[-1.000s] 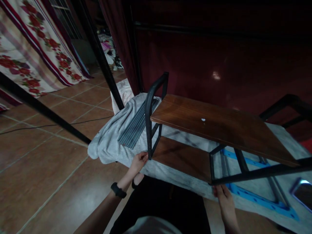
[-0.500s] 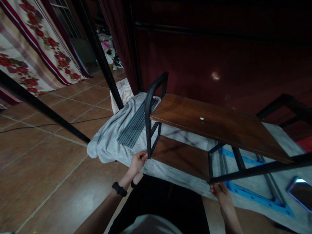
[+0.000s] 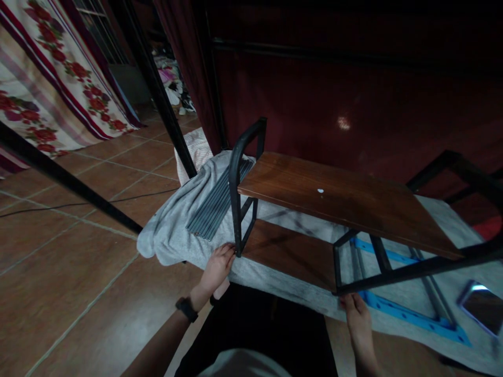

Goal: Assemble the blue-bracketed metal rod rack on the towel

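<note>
A small two-tier shelf with a black metal frame and brown wooden boards stands on a grey blanket (image 3: 165, 225). Its upper board (image 3: 334, 199) carries a small white spot; the lower board (image 3: 291, 251) lies close to the blanket. My left hand (image 3: 218, 264), wearing a dark wristband, has its fingers closed at the bottom corner of the left frame (image 3: 236, 220). At the bottom corner of the right frame (image 3: 379, 254), the fingers of my right hand (image 3: 357, 311) are closed, with fingertips partly hidden under the edge.
Several thin grey tubes (image 3: 220, 204) lie left of the shelf. Blue-ended grey racks (image 3: 416, 317) and a phone (image 3: 481, 306) lie on the right. Black bed posts (image 3: 161, 94) rise at left. A cable (image 3: 118, 200) crosses the tiled floor; a floral curtain (image 3: 58, 68) hangs beyond.
My left hand has turned, its back now more upward and its fingers flatter at the frame corner. The right hand stays at its corner. The view has shifted slightly.
</note>
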Demonstrator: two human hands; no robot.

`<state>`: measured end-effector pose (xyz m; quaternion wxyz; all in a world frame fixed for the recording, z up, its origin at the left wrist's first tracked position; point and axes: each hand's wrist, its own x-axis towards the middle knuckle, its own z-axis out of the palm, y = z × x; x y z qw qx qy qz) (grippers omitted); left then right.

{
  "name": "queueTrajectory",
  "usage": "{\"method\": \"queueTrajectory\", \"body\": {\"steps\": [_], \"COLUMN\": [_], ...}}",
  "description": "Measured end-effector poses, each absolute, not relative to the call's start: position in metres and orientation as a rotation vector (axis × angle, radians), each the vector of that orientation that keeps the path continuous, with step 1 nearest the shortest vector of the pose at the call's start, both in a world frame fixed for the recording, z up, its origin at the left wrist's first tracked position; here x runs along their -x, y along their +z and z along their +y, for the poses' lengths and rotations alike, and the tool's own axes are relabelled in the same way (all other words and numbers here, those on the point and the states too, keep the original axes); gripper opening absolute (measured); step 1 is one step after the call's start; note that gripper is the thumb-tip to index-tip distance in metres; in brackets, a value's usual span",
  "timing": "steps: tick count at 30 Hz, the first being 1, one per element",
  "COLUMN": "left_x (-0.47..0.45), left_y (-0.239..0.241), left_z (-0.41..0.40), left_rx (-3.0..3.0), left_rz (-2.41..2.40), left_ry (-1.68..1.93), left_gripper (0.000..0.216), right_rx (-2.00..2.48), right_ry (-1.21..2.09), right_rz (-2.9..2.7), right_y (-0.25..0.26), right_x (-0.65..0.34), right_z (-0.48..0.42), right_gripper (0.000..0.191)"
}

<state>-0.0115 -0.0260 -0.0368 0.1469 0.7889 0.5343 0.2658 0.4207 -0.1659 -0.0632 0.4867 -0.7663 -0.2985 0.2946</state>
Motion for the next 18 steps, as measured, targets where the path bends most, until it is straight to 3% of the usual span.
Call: {"method": "queueTrajectory", "body": {"steps": [5, 10, 18], "left_x": [0.019, 0.013, 0.007], "left_y": [-0.036, -0.035, -0.049], "left_z": [-0.034, -0.025, -0.018], "left_rx": [-2.414, -2.259, -2.075], "left_rz": [1.669, 1.59, 1.471], "left_ry": [0.647, 0.882, 0.968], "left_gripper": [0.034, 0.031, 0.024], "right_rx": [1.852, 1.866, 1.909], "right_ry": [0.745, 0.696, 0.688], "right_rz": [-0.672, -0.718, -0.705], "right_y": [-0.063, -0.058, -0.062], "right_x": [-0.421, -0.418, -0.414], "right_z": [-0.162, -0.163, -0.163], "right_gripper": [0.055, 0.055, 0.047]}}
